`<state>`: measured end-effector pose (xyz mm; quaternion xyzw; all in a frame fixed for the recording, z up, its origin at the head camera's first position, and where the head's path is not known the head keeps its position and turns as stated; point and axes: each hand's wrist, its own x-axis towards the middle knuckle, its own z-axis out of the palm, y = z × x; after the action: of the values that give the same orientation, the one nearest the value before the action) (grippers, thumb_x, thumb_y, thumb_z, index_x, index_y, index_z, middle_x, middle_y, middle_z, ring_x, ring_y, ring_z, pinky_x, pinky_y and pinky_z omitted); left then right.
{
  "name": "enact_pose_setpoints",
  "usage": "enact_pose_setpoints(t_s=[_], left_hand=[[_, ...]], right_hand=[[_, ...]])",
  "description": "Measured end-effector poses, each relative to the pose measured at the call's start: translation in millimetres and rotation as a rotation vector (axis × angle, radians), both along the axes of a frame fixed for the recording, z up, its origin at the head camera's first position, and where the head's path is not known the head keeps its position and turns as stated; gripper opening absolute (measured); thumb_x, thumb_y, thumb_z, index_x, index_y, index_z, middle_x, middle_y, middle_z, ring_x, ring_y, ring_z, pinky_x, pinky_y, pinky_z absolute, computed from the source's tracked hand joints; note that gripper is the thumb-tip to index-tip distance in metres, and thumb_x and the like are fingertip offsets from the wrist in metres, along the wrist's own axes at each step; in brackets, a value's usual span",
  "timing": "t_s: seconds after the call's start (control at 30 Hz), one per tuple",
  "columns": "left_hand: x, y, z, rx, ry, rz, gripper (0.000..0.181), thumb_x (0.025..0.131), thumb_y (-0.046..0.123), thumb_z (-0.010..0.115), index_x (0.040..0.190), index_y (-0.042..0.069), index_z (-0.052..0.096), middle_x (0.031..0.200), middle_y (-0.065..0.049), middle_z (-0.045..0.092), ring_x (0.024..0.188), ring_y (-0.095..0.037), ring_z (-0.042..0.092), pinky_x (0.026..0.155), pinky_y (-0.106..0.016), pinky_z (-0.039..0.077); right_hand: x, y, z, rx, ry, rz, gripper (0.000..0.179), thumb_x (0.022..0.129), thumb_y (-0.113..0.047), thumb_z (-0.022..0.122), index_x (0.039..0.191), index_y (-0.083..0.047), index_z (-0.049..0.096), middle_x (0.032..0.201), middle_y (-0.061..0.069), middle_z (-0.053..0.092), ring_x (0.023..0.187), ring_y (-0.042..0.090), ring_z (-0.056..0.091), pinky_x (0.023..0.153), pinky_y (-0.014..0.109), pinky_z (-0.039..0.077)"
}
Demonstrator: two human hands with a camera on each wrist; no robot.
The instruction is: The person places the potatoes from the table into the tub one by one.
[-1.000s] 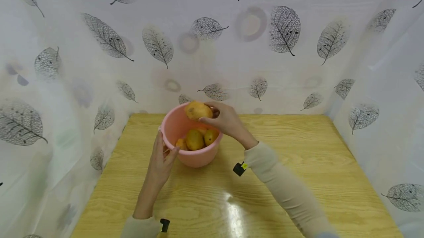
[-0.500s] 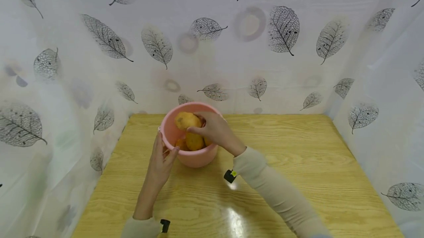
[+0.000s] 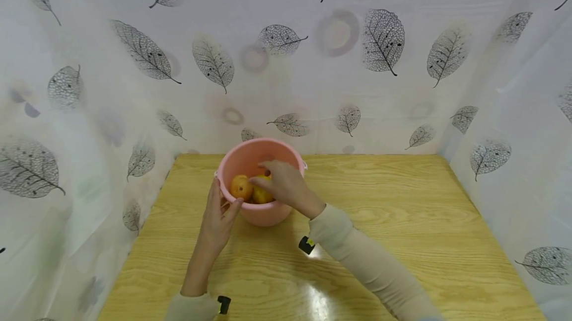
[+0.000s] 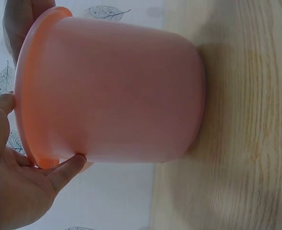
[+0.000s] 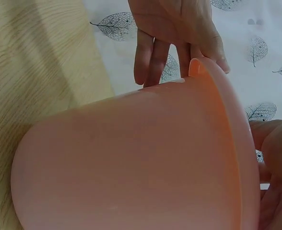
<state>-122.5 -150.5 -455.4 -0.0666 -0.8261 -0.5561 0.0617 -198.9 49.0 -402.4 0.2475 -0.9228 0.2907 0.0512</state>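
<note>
A pink bucket (image 3: 265, 216) stands upright on the table, with several yellow-orange fruits that look like mangoes inside. One mango (image 3: 241, 188) shows its end with a dark spot near the bucket's left wall; a yellower one (image 3: 261, 193) lies beside it, partly hidden. At the left rim, my left hand (image 3: 216, 221) holds the bucket, thumb at the rim and fingers along the outer wall, as the left wrist view also shows. My right hand (image 3: 286, 187) reaches over the right rim above the fruit, thumb and fingers apart, nothing seen between them.
A wood-grain table (image 3: 402, 221) runs beneath the bucket and both arms. White sheeting (image 3: 286, 87) printed with grey leaves surrounds it at the back and sides. A white handle fitting (image 3: 305, 165) sits on the bucket's right rim.
My right hand has lowered a mango into the bucket, moving left and down, and let it go at the left side. My left hand has stayed on the rim.
</note>
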Motion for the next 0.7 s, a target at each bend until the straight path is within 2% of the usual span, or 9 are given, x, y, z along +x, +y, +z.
enact_pose_setpoints(t_s=[0.1, 0.23, 0.4, 0.5, 0.57, 0.7], left_hand=[[-0.3, 1.2, 1.0, -0.001, 0.0, -0.002, 0.082, 0.109, 0.023, 0.057, 0.167, 0.011, 0.001, 0.172, -0.013, 0.006, 0.142, -0.044, 0.042, 0.113, -0.058, 0.04], [-1.2, 1.3, 1.3, -0.007, -0.007, -0.007, 0.082, 0.108, 0.023, 0.057, 0.167, 0.011, 0.0, 0.172, -0.013, 0.006, 0.141, -0.045, 0.042, 0.112, -0.058, 0.041], [-3.6, -3.0, 0.6, -0.065, 0.007, -0.006, 0.083, 0.108, 0.024, 0.057, 0.167, 0.01, 0.001, 0.172, -0.015, 0.007, 0.141, -0.046, 0.042, 0.111, -0.06, 0.041], [-4.0, -7.7, 1.4, -0.131, 0.003, 0.021, 0.081, 0.109, 0.028, 0.056, 0.167, 0.009, 0.003, 0.172, -0.014, 0.007, 0.144, -0.043, 0.04, 0.111, -0.061, 0.041], [-3.6, -10.6, 3.5, -0.173, -0.003, 0.044, 0.078, 0.109, 0.031, 0.054, 0.166, 0.007, 0.007, 0.172, -0.016, 0.006, 0.148, -0.042, 0.032, 0.112, -0.061, 0.04], [-2.9, -14.5, 10.6, -0.241, 0.016, 0.095, 0.07, 0.11, 0.03, 0.051, 0.164, -0.001, 0.017, 0.17, -0.022, 0.01, 0.152, -0.044, 0.024, 0.113, -0.06, 0.038]], right_hand=[[1.1, 2, -1.2, -0.004, -0.004, 0.001, 0.044, 0.098, -0.035, 0.072, 0.124, 0.001, 0.072, 0.096, 0.008, 0.074, 0.078, 0.017, 0.066, 0.071, 0.03, 0.058], [2.9, 6, -2.4, -0.03, -0.004, 0.013, 0.039, 0.099, -0.029, 0.071, 0.124, 0.002, 0.072, 0.102, 0.011, 0.074, 0.086, 0.021, 0.069, 0.075, 0.032, 0.058], [4.2, 9, -2.6, -0.103, 0.03, 0.064, 0.034, 0.099, -0.022, 0.071, 0.121, 0.004, 0.073, 0.105, 0.014, 0.074, 0.092, 0.027, 0.07, 0.08, 0.037, 0.058], [3.7, 10, -2.0, -0.132, 0.057, 0.101, 0.03, 0.099, -0.018, 0.07, 0.119, 0.004, 0.073, 0.107, 0.016, 0.074, 0.094, 0.028, 0.068, 0.082, 0.037, 0.057], [3.5, 11, -1.2, -0.144, 0.066, 0.123, 0.029, 0.099, -0.017, 0.07, 0.119, 0.004, 0.073, 0.11, 0.017, 0.074, 0.096, 0.028, 0.068, 0.085, 0.038, 0.057], [3.9, 15, 0.2, -0.122, 0.082, 0.153, 0.031, 0.1, -0.018, 0.07, 0.123, 0.002, 0.072, 0.115, 0.016, 0.073, 0.107, 0.028, 0.067, 0.096, 0.04, 0.054]])
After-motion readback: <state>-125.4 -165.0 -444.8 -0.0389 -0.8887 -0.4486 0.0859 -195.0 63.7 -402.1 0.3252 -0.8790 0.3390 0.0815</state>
